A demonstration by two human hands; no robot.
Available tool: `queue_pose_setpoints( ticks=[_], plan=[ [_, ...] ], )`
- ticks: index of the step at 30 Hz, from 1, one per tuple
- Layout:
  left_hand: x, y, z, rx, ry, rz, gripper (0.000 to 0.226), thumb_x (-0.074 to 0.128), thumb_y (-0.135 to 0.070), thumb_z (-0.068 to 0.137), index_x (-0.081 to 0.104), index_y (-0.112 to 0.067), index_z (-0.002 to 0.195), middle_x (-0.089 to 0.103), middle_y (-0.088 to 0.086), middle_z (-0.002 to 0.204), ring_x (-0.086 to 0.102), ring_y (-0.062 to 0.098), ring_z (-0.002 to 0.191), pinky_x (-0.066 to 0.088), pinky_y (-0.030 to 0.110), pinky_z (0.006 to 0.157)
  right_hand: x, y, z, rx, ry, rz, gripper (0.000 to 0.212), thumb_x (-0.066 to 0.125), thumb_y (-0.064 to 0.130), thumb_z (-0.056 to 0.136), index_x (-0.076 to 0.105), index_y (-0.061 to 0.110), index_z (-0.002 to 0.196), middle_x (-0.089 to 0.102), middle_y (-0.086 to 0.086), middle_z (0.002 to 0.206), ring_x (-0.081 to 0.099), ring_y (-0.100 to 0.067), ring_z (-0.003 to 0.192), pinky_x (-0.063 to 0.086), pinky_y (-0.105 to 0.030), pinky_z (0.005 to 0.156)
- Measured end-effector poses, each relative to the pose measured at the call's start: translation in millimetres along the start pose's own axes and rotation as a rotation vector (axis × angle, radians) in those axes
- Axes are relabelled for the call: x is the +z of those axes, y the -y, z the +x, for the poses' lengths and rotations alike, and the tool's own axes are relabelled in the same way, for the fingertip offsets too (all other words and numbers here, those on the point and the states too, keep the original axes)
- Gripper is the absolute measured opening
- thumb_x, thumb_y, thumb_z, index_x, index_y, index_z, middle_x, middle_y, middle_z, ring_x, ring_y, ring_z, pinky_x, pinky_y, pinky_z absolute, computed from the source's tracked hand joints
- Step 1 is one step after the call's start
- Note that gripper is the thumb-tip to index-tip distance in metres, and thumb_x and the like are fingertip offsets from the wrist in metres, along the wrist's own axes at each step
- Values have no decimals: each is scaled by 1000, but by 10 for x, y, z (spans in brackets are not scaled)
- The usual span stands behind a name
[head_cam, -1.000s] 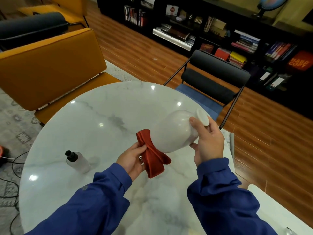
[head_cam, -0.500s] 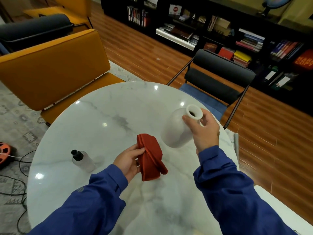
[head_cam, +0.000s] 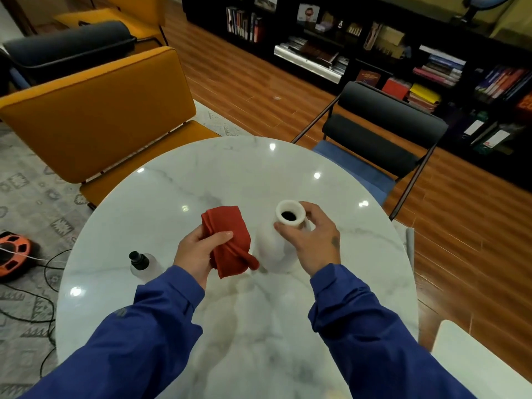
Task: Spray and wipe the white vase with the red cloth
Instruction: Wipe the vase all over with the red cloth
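The white vase [head_cam: 273, 249] stands upright on the round marble table [head_cam: 230, 174], its dark mouth facing up. My right hand [head_cam: 312, 240] grips its neck just under the rim. The folded red cloth [head_cam: 230, 240] is held in my left hand [head_cam: 198, 251], just left of the vase and a little apart from its body. A small clear spray bottle [head_cam: 141, 263] with a black cap stands on the table left of my left wrist.
An orange chair [head_cam: 95, 113] stands at the table's far left, a black chair with a blue seat [head_cam: 383, 133] at its far right. Cables and an orange reel [head_cam: 14, 251] lie on the rug at the left. A white surface [head_cam: 472, 358] sits at bottom right.
The vase went from tilted on its side in my right hand to upright on the table. The red cloth came off the vase's base and now sits beside it.
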State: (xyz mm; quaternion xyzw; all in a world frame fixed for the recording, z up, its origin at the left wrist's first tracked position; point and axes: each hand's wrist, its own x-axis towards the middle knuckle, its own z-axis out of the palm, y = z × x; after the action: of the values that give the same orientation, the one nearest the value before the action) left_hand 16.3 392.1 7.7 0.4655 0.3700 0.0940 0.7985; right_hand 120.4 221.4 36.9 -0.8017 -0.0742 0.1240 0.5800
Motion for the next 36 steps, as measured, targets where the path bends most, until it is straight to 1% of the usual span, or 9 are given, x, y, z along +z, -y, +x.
queue_pose_setpoints(
  ticks=[3, 10, 14, 17, 21, 24, 29, 32, 36],
  plan=[
    [9, 4, -31, 76, -19, 90, 28, 72, -3, 76, 70, -16, 101, 72, 15, 101, 69, 33, 92, 58, 45, 75, 59, -25, -25, 19, -13, 6, 41, 85, 20, 71, 66, 25, 107, 66, 17, 96, 55, 20, 83, 42, 0, 65],
    [108, -69, -102, 203, -30, 218, 19, 74, -4, 75, 72, -14, 91, 73, 6, 84, 67, 20, 73, 50, 19, 51, 121, -100, -108, 72, -52, -13, 42, 85, 27, 71, 65, 28, 107, 63, 23, 91, 56, 16, 81, 39, -5, 65],
    [187, -129, -165, 250, -54, 323, 21, 76, -8, 74, 71, -18, 91, 72, 6, 91, 68, 17, 79, 51, 23, 62, 68, -68, -132, 73, 4, -30, 57, 85, 30, 71, 60, 30, 122, 61, 22, 108, 56, -1, 102, 44, -13, 85],
    [289, -260, -229, 315, -80, 412, 19, 79, -13, 72, 70, -22, 87, 69, 3, 91, 66, 19, 83, 51, 26, 67, -6, 61, -203, -65, 3, -119, 74, 82, 38, 73, 46, 37, 138, 45, 22, 136, 39, 0, 127, 33, -21, 106],
    [552, -517, -367, 491, -60, 628, 13, 79, -26, 72, 70, -26, 80, 68, 1, 84, 64, 19, 80, 54, 39, 77, -90, 322, -353, -416, -51, -77, 60, 81, 29, 77, 54, 28, 131, 51, 12, 135, 44, -2, 130, 35, -15, 107],
    [825, -660, -499, 555, 15, 720, 19, 74, -36, 75, 72, -23, 89, 70, 0, 84, 66, 21, 82, 56, 41, 79, -100, 420, -419, -478, 3, -52, 63, 80, 26, 78, 53, 25, 134, 48, 10, 139, 42, -2, 132, 35, -8, 104],
    [1161, -743, -626, 487, 222, 599, 15, 71, -31, 81, 74, -22, 92, 73, -3, 84, 71, 16, 82, 59, 32, 72, -213, 390, -470, -443, -32, 138, 64, 73, 9, 82, 49, 29, 138, 51, 10, 140, 49, -8, 129, 49, -22, 98],
    [1189, -693, -585, 371, 406, 494, 20, 69, -25, 84, 74, -18, 101, 75, 3, 93, 72, 19, 88, 59, 37, 79, -351, 334, -442, -282, -132, 293, 49, 61, 1, 92, 59, 37, 125, 66, 21, 114, 66, -2, 100, 58, -21, 75],
    [939, -487, -285, 406, 152, 533, 20, 70, -25, 82, 73, -23, 101, 74, -6, 96, 69, 13, 92, 56, 37, 88, -515, 87, -272, 145, -218, 495, 33, 55, 8, 97, 68, 36, 105, 74, 12, 105, 73, -15, 79, 62, -38, 77]
  ],
)
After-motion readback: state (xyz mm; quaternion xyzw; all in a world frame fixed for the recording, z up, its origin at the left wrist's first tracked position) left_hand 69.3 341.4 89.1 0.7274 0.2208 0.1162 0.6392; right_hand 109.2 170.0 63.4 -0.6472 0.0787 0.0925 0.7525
